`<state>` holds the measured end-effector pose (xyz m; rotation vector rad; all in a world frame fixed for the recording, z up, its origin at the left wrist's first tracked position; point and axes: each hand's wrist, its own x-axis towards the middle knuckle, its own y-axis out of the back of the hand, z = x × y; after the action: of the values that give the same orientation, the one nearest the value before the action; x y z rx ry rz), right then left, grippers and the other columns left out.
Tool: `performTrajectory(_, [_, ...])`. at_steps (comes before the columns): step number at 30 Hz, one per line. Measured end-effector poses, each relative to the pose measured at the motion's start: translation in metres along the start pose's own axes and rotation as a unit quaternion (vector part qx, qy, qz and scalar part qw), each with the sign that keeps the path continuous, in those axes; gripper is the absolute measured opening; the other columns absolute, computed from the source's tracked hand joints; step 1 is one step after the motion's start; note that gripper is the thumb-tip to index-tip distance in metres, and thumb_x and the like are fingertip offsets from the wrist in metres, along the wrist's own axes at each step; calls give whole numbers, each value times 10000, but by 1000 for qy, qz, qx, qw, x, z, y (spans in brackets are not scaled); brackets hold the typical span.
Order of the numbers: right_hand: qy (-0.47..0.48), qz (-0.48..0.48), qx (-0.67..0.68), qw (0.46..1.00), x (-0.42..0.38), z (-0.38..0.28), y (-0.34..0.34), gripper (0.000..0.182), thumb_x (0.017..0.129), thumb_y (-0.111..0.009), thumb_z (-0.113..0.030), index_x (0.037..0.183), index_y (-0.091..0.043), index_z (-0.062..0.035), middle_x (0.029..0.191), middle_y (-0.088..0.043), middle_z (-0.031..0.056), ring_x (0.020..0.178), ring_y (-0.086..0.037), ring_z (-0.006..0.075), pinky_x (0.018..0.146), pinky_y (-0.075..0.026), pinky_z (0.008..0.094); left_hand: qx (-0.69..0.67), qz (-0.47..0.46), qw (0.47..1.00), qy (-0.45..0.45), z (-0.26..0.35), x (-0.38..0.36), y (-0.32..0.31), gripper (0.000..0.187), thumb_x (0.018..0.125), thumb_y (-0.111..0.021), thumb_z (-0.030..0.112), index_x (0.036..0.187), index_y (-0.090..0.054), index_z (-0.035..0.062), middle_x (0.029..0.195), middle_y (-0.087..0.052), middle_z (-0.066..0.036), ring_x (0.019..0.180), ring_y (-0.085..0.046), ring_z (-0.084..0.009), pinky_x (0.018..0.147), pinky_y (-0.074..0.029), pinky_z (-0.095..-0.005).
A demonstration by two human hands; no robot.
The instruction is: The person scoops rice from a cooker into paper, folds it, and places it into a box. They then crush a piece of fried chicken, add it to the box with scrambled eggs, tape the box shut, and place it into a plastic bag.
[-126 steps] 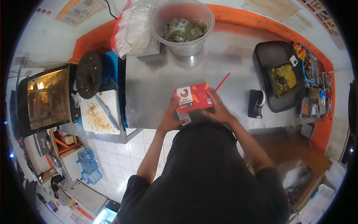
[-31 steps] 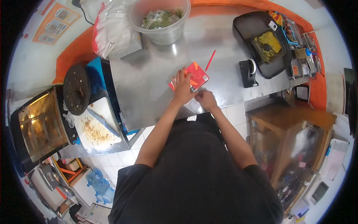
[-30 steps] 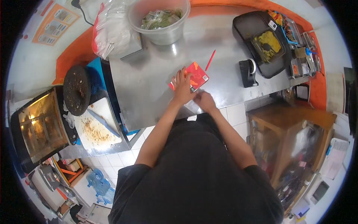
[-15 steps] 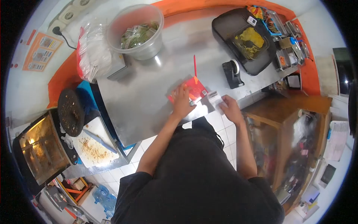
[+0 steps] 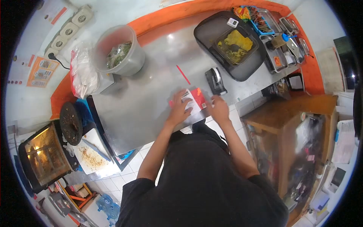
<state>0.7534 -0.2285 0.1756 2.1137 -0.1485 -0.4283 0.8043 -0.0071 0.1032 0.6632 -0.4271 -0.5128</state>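
Note:
A flat red packet [image 5: 199,95] with an orange mark lies near the front edge of the steel table. On top of it rests a white printed paper slip [image 5: 193,106]. My left hand [image 5: 177,109] holds the slip against the packet, thumb and fingers on its surface. Just right of the packet is my right hand [image 5: 219,109], fingers partly bent with thumb and fingertips apart; nothing shows in it. A black tape dispenser [image 5: 216,87] with a white roll stands close beyond those fingertips. Further back lies a red pen-like stick [image 5: 183,74].
A translucent tub [image 5: 138,62] of bagged greens and a stack of plastic bags [image 5: 82,72] stand back left. Back right, a black tray [image 5: 204,32] carries a container of yellow food [image 5: 238,41]. A wooden cabinet [image 5: 280,117] is at the right, a cutting board [image 5: 92,153] at the left.
The paper slip has passed from my right hand onto the red packet, under my left hand. My right hand has moved up and left towards the tape dispenser. The camera view has shifted.

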Motion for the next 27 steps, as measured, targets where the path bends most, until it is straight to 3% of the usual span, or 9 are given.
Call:
performTrajectory(5, [53,188,73,978,31,75,18,403,877,-713,-341,1138,-653,-40,1010,-614,250,954,-612,383,851,-516,436,54,-58,995,64,25,1,9,487,784,-779,254,1219,-598,135,1455,-394,-134,1447,-264,-399,1187,-67,-634])
performTrajectory(7, [30,65,146,987,51,96,11,390,889,-716,-343,1152,-681,-57,1071,-593,249,1032,-568,364,890,-490,421,38,-61,994,80,26,-1,5,492,779,-784,260,1216,-592,139,1443,-404,-126,1447,-272,-391,1185,-47,-643])
performTrajectory(9, [61,65,136,987,65,104,5,375,912,-708,-327,1142,-689,-31,1023,-624,205,921,-617,293,814,-523,370,9,-24,995,92,22,-2,1,534,762,-799,276,1222,-562,143,1431,-411,-119,1443,-289,-387,1186,-52,-640])
performTrajectory(11, [-128,-96,403,901,76,109,4,327,925,-705,-295,1070,-697,-1,939,-650,138,785,-630,198,719,-543,307,42,-26,995,83,22,-1,-1,579,740,-818,288,1221,-534,136,1423,-410,-122,1440,-299,-391,1186,-55,-640])
performTrajectory(17, [-111,-62,560,819,62,120,4,209,933,-703,-190,903,-701,16,794,-651,43,727,-603,114,642,-513,255,45,-29,996,68,18,-2,-4,583,706,-830,329,1175,-552,125,1419,-410,-136,1418,-313,-389,1185,-89,-613])
performTrajectory(23, [-126,-78,414,898,23,146,-6,276,908,-740,-300,951,-720,-29,793,-653,-4,693,-582,105,659,-498,290,22,-34,996,84,11,-3,-2,597,678,-853,309,1172,-559,150,1436,-402,-122,1357,-396,-354,1190,-87,-623])
performTrajectory(24, [-103,-51,390,914,28,151,-18,215,868,-749,-241,886,-737,-27,755,-682,56,655,-617,186,641,-500,341,24,-35,996,83,14,-3,0,601,679,-852,309,1178,-560,146,1444,-400,-120,1356,-397,-350,1191,-89,-619])
performTrajectory(25, [-103,-49,386,916,35,160,-24,215,868,-749,-241,886,-737,-27,755,-682,56,655,-617,186,641,-500,341,26,-32,996,83,16,-2,-1,605,680,-851,310,1184,-560,143,1451,-398,-118,1355,-399,-347,1191,-91,-616])
performTrajectory(27, [18,86,66,994,42,147,-20,151,878,-680,-127,858,-718,18,826,-699,208,801,-661,356,755,-523,430,23,-40,995,90,18,0,2,618,681,-851,308,1196,-556,135,1458,-397,-119,1376,-379,-348,1192,-89,-613])
